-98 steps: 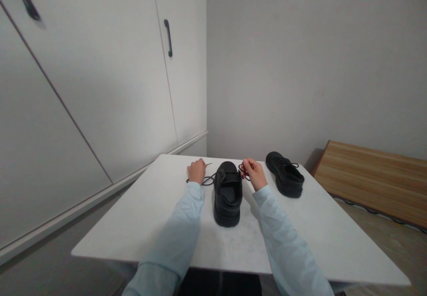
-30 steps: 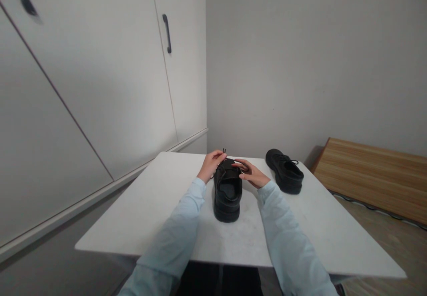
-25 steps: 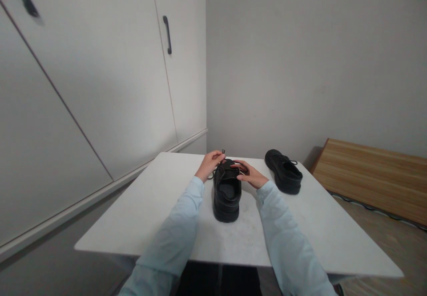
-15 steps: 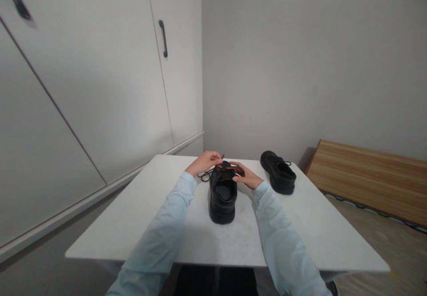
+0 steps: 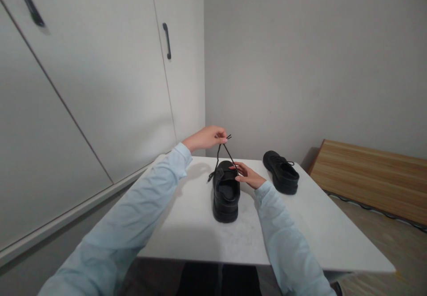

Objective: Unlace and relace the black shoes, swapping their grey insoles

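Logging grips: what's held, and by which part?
The left hand pinches the laces near their tips; the right hand is at the nearer shoe, grip unclear.

Soft, dim, gray light.
Faint shadows fall on the table (image 5: 320, 229) and cupboard (image 5: 100, 64); everything looks a bit fuzzy.

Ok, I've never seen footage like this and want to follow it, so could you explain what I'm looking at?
There's no machine here, just a person's two bare hands. The view comes from a camera worn on that person's head, looking forward and down. On the white table stand two black shoes: the nearer shoe between the arms, and the other shoe farther right. The raised left hand holds black laces that run down to the nearer shoe. The right hand is at that shoe's right side.
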Available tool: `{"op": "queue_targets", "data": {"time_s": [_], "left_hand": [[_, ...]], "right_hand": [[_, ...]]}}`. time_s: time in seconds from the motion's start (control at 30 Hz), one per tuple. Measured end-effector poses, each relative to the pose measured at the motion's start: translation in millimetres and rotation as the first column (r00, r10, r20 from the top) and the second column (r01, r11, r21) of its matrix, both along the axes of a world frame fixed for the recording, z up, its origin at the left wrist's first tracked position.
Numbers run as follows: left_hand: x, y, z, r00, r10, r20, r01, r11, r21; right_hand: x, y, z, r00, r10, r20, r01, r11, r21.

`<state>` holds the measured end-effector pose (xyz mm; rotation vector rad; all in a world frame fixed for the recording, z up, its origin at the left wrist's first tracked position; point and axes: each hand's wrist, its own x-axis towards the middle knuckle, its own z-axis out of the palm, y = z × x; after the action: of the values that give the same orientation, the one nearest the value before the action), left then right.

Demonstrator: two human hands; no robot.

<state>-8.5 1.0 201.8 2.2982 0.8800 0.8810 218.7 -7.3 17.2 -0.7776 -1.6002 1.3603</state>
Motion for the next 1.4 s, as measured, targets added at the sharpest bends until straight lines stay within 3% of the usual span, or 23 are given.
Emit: {"op": "queue_targets", "data": {"time_s": [0.4,0.73,0.87,1.1,1.4], "left_hand": [[12,-17,55.3,0.988,0.108,-0.110,-0.077,0.965,0.250],[17,-26,96.2,0.968,0.173,0.181,-0.215,0.945,0.246],[19,-32,110.7,0.959,0.210,0.192,-0.251,0.941,0.227],[29,-31,117.9,0.946,0.240,0.217,-0.290,0.926,0.240],[50,-6,119.0,0.873,0.330,0.360,-0.404,0.902,0.154]], "right_hand": [[2,4,-5.0,0.999,0.048,0.021,-0.048,0.998,0.033],[4,6,-9.4,0.998,0.054,0.027,-0.055,0.997,0.046],[5,7,-11.2,0.998,0.051,0.028,-0.052,0.997,0.056],[5,7,-11.8,0.998,0.051,0.031,-0.052,0.997,0.050],[5,7,-12.5,0.998,0.053,0.024,-0.054,0.998,0.043]]}}
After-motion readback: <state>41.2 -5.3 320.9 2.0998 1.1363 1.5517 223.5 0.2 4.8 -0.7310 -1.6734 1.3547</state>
